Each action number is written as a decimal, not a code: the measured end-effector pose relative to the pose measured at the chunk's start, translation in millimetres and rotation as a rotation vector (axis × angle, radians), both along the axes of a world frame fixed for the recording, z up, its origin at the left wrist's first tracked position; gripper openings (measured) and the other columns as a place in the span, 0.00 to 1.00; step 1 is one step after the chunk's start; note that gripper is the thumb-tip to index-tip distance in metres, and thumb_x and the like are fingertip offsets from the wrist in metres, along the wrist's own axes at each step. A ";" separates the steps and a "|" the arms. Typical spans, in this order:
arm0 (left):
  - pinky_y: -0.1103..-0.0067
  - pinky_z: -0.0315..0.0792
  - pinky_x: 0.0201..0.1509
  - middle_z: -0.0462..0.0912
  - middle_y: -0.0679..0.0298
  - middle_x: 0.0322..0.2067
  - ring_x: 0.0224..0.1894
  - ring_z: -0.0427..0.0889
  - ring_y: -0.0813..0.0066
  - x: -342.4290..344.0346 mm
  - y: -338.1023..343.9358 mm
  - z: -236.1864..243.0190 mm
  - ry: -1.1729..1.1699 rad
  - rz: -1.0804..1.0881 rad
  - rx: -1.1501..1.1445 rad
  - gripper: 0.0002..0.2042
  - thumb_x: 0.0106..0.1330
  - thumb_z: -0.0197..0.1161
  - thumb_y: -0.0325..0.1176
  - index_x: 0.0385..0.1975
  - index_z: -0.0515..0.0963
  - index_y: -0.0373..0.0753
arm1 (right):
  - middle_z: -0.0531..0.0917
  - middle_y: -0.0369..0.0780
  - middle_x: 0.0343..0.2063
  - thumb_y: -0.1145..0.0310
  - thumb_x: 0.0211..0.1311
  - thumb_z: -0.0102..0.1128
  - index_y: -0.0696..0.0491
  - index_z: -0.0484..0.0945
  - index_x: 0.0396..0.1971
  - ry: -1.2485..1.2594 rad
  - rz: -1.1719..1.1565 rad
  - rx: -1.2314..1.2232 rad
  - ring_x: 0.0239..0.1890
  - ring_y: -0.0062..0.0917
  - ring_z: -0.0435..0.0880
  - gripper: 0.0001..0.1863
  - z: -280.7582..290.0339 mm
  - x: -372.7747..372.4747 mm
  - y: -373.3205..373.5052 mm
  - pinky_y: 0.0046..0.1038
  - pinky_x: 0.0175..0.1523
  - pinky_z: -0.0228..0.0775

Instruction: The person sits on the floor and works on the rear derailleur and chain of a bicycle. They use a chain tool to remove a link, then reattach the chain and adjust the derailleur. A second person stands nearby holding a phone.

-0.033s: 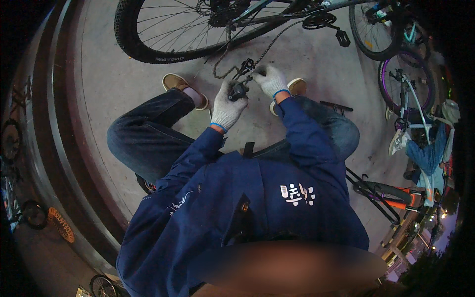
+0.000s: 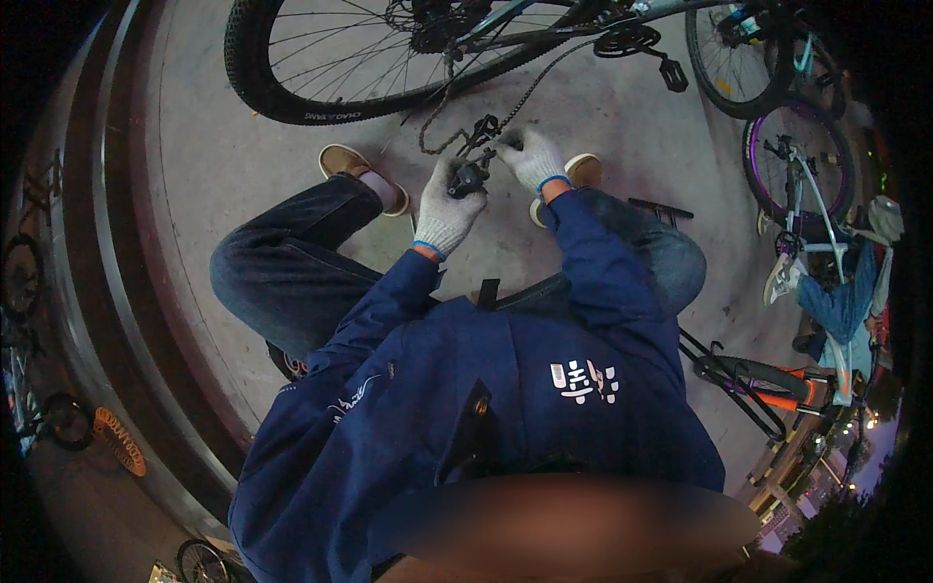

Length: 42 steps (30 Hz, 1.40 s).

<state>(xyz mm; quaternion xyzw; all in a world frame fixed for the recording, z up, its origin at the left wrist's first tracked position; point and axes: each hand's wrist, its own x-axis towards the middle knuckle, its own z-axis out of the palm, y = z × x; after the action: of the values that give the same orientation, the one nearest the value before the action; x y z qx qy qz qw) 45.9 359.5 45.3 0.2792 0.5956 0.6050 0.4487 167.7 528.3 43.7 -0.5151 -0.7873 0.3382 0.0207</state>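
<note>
My left hand (image 2: 449, 209), in a white knit glove with a blue cuff, is wrapped round a black rear derailleur (image 2: 470, 179). The derailleur's cage (image 2: 482, 131) points away from me, toward the bicycle. A slack bike chain (image 2: 429, 136) loops from the rear wheel to the cage and runs on toward the crank. Close on the right, my gloved right hand (image 2: 533, 160) has thumb and fingers pinched beside the derailleur; whatever is between the fingertips is too small to make out. Beyond both hands the bicycle's rear wheel (image 2: 335, 115) rests over the grey ground.
A crank and pedal (image 2: 673, 75) stick out at the upper right. Farther right stand a purple-rimmed wheel (image 2: 748, 160), a pale frame and an orange bike part (image 2: 777, 398). Metal-edged steps (image 2: 117, 194) curve along the left. My shoes (image 2: 352, 167) flank the hands.
</note>
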 end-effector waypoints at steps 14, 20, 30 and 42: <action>0.65 0.84 0.54 0.86 0.54 0.45 0.47 0.87 0.62 -9.3 -1.6 -5.7 -0.469 0.212 0.039 0.17 0.61 0.68 0.19 0.50 0.77 0.33 | 0.88 0.39 0.35 0.73 0.69 0.55 0.47 0.78 0.62 0.017 0.185 -0.557 0.30 0.24 0.83 0.21 -16.3 15.6 -5.2 0.29 0.36 0.78; 0.64 0.85 0.52 0.85 0.54 0.43 0.44 0.87 0.60 -15.7 -1.7 -6.2 -0.649 0.230 0.083 0.15 0.61 0.66 0.19 0.48 0.77 0.33 | 0.88 0.40 0.37 0.67 0.68 0.61 0.48 0.80 0.59 -0.002 0.289 -0.520 0.32 0.24 0.85 0.20 -33.0 11.5 -5.4 0.30 0.36 0.78; 0.63 0.85 0.52 0.84 0.55 0.44 0.46 0.86 0.61 -20.0 3.7 -7.7 -0.659 0.228 0.070 0.15 0.62 0.65 0.19 0.49 0.76 0.34 | 0.82 0.33 0.31 0.46 0.71 0.64 0.50 0.82 0.49 0.345 -0.320 -0.651 0.25 0.19 0.72 0.22 -29.0 -4.4 15.0 0.26 0.31 0.67; 0.60 0.84 0.54 0.84 0.53 0.44 0.48 0.86 0.56 -28.0 7.4 -10.7 -0.579 0.182 0.127 0.18 0.58 0.66 0.14 0.48 0.76 0.32 | 0.78 0.29 0.24 0.38 0.67 0.62 0.39 0.85 0.35 0.507 -0.607 -1.011 0.21 0.18 0.70 0.20 -29.3 -21.7 17.8 0.25 0.26 0.52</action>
<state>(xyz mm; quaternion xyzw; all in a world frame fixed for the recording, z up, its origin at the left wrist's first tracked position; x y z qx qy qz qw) 17.9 366.9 34.5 0.0680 0.4264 0.7333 0.5252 146.0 546.1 14.3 -0.5653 -0.3207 0.7580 0.0554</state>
